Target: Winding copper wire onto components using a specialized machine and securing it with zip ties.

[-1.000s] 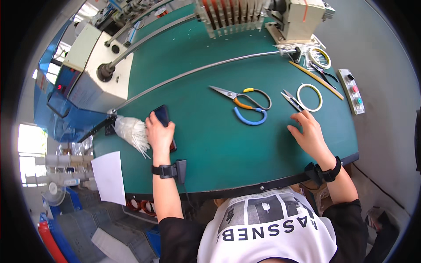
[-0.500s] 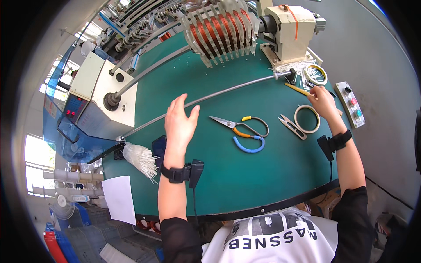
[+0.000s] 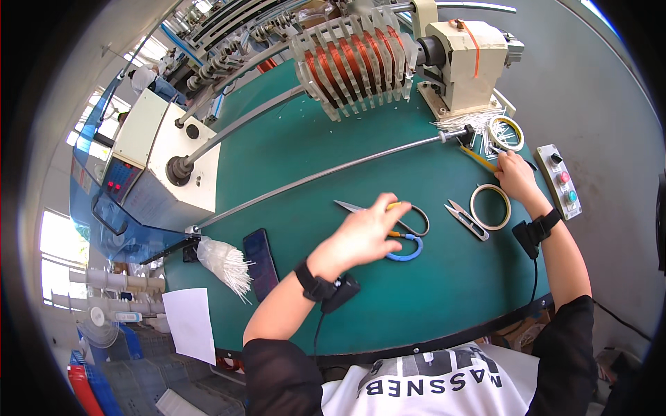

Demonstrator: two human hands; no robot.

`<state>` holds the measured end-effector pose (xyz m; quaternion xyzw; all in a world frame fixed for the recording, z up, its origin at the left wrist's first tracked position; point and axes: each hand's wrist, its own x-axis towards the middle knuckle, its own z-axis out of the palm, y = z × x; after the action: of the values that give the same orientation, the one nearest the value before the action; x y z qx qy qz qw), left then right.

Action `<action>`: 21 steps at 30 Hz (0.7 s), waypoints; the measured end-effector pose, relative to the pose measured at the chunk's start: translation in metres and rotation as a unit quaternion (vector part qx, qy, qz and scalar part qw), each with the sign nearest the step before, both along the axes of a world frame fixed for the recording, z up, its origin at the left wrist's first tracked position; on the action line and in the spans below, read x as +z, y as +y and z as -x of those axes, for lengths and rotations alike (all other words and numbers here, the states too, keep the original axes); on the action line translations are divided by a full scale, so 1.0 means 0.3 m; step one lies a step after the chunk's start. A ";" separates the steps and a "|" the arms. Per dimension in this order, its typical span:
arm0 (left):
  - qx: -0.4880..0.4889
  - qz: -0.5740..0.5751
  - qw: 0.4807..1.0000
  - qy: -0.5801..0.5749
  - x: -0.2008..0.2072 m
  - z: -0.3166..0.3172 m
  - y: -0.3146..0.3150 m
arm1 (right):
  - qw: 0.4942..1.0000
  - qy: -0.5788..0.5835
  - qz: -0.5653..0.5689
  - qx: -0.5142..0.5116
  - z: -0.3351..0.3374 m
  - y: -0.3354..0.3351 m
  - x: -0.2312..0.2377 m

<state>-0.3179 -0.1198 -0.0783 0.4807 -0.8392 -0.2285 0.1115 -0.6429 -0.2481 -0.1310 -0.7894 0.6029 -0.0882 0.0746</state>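
Note:
My left hand [image 3: 364, 236] hovers over the handles of the large scissors, its fingers apart and holding nothing. The scissors [image 3: 409, 248] have yellow, orange and blue wrapped handles, partly hidden by that hand. At the right, my right hand [image 3: 517, 177] is closed on the near end of a slim yellow stick [image 3: 477, 159]; its fingers hide the rest. Just below it lie a roll of tape [image 3: 474, 202] and small thread snips [image 3: 467, 220]. Beyond the hand are another tape roll [image 3: 514, 144] and a pile of white ties [image 3: 458, 123].
A coil winder holds a copper-wound former [image 3: 357, 62] at the back. A metal rod [image 3: 326, 171] crosses the green table [image 3: 298, 326]. At left are a control box [image 3: 163, 149], blue shield [image 3: 111, 222], bagged white ties [image 3: 223, 263] and phone [image 3: 259, 260]. A button box [image 3: 559, 182] sits right.
My left hand has moved right and nearer, from the rod to over the scissors, uncovering the phone. My right hand stays at the yellow stick, whose angle has shifted slightly.

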 end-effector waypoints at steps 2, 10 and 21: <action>-0.015 0.033 0.999 -0.016 -0.058 0.018 0.040 | 0.999 0.007 0.043 0.025 -0.014 0.040 0.018; 0.008 0.060 0.998 0.029 -0.136 0.031 -0.059 | 0.826 -0.448 -0.341 0.029 -0.221 0.354 0.069; -0.037 0.059 0.997 0.021 -0.181 0.267 -0.185 | 0.732 -0.645 -0.191 -0.108 -0.085 0.357 0.147</action>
<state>-0.3980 -0.1752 -0.1327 0.4366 -0.8661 -0.1929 0.1485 -0.6174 -0.1410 -0.0869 -0.4414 0.4955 -0.4669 0.5845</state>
